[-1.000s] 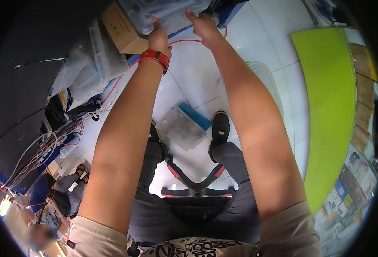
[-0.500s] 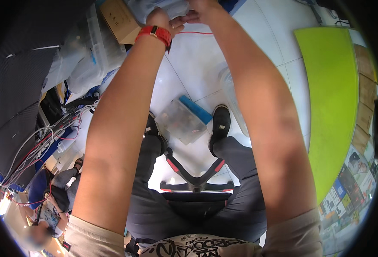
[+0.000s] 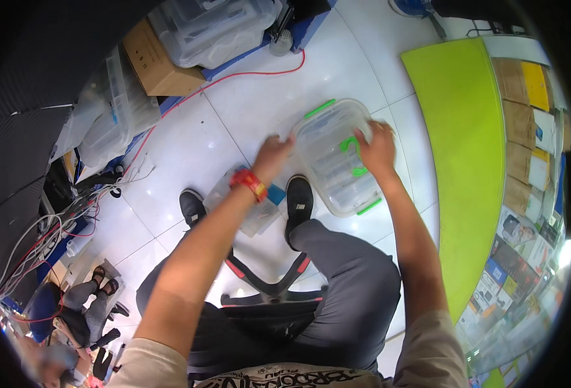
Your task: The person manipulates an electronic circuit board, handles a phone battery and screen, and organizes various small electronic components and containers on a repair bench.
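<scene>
While dark lettering runs across your shirt [image 3: 292,377] and a small pale mark sits on your right shoe [image 3: 300,197], your hands are apart, flanking the clear plastic box [image 3: 329,181] on the floor! Your blurred left hand [image 3: 274,156] is by its left rim, your right hand [image 3: 378,147] over its right; whether either grips, you can't tell. Its long axis runs away from you, far end leaning left, green clips [image 3: 320,108] at both short ends.

It's bright here, floor tiles [image 3: 250,107] gleaming around the clear box [image 3: 325,161], left hand [image 3: 274,159] blurred beside its left edge, green panel [image 3: 457,161] bending fisheye-style to its right!
</scene>
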### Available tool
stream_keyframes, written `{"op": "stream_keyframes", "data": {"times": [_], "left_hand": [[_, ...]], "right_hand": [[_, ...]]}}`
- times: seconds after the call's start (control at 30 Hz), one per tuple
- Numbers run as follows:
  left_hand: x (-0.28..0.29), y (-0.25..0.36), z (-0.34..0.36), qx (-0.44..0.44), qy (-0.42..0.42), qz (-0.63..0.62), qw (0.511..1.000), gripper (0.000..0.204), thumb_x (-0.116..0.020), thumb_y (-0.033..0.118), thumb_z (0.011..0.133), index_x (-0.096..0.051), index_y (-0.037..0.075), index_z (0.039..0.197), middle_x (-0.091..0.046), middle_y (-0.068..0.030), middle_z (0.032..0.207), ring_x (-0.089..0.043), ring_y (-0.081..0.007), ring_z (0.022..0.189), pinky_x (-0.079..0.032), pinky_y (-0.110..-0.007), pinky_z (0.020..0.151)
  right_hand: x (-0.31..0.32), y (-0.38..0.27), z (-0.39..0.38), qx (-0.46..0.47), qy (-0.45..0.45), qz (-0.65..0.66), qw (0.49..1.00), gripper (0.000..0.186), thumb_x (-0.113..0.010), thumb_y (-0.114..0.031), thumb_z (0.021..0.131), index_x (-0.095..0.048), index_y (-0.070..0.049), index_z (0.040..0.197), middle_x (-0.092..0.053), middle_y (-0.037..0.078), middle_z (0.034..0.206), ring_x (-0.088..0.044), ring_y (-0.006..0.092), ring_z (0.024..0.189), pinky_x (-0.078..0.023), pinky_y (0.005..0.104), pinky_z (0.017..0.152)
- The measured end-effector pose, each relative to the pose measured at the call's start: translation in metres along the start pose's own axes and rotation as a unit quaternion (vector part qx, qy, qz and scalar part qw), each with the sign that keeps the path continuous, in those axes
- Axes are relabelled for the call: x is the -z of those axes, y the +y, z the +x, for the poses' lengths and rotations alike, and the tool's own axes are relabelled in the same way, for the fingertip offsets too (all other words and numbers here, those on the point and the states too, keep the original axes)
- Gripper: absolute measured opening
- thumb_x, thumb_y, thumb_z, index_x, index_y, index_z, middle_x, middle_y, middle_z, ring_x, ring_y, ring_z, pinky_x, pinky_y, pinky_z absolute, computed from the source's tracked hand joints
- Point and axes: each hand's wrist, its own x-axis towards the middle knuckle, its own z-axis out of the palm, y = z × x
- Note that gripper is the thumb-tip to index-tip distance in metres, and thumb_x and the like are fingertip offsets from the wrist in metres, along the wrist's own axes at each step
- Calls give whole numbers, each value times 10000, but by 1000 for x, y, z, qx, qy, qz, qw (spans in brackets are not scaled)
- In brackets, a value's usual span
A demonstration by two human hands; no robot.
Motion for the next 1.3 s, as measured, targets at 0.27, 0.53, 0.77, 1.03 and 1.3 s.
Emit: {"op": "stream_keyframes", "data": {"times": [0.27, 0.53, 0.77, 1.03, 1.3], "left_hand": [[-115, -89, -17, 141, -28, -35, 989, 617, -634, 533, 975, -560, -67, 1102, -688, -227, 990, -696, -334, 924, -545, -419, 820], [-28, 21, -97, 81, -27, -158, 984, 382, -655, 357, 1015, -577, -13, 1070, -644, -63, 909, -645, -142, 834, -551, -300, 707], [61, 116, -171, -92, 116, -260, 954, 328, -610, 294, 1048, -605, -10, 1169, -666, -38, 1012, -579, -117, 903, -469, -278, 827], [201, 176, -106, -209, 259, -17, 943, 414, -555, 354, 1068, -632, -27, 1213, -680, -106, 1087, -590, -183, 968, -452, -313, 902], [104, 146, -163, 6, 90, -400, 912, 855, -361, 631, 1060, -168, 8, 1612, -291, -218, 1629, -279, -364, 1514, -225, -451, 1237]], "right_hand": [[-24, 117, -39, -198, -126, 84, 968, 627, -667, -551, 933, -671, 47, 1121, -701, 248, 1062, -671, 400, 992, -518, 466, 867], [54, 39, -20, -253, -75, 111, 958, 588, -753, -553, 868, -668, 25, 802, -666, 162, 718, -638, 309, 669, -494, 424, 663], [155, -90, 18, -178, -12, 213, 961, 557, -778, -518, 858, -649, 18, 785, -639, 100, 681, -603, 223, 642, -473, 381, 630], [119, -186, 98, -177, -35, 378, 908, 599, -767, -510, 877, -676, 82, 899, -698, 180, 816, -655, 264, 772, -514, 384, 730], [140, -220, 201, -198, -99, 424, 878, 567, -772, -413, 925, -651, 101, 1129, -682, 136, 1030, -625, 201, 947, -523, 361, 831]]}}
